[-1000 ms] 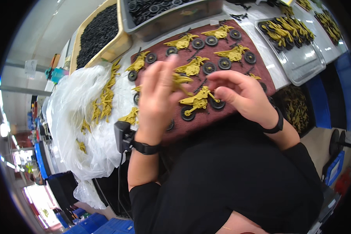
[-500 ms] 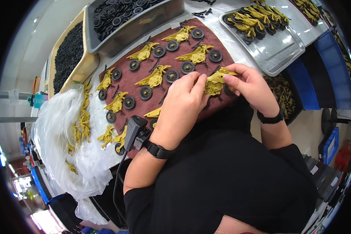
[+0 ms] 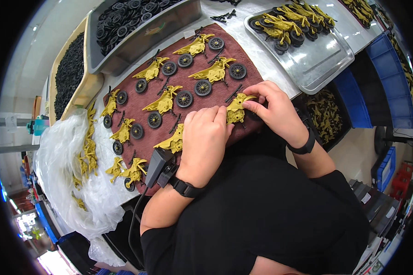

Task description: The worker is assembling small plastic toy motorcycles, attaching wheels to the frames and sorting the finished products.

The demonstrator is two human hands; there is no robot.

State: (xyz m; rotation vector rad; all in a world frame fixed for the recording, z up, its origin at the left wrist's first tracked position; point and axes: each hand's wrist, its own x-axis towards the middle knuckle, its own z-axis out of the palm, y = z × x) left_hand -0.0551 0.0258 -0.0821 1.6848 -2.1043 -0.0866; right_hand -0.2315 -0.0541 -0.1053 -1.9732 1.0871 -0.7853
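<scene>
Head view: just above and right of the frame's middle, a yellow toy motorbike (image 3: 235,110) is over a dark red cloth (image 3: 244,51), between the two hands. The right hand (image 3: 278,112) has its thumb and fingers clamped on the toy's upper right end. The left hand (image 3: 205,140) is at its left side; its fingertips are hidden, so whether they grip cannot be told. Other yellow motorbikes (image 3: 215,71) and black wheels (image 3: 237,71) lie on the cloth. A grey bin (image 3: 144,39) stands at upper left, a clear tray (image 3: 309,64) on the white counter (image 3: 282,75) at upper right.
</scene>
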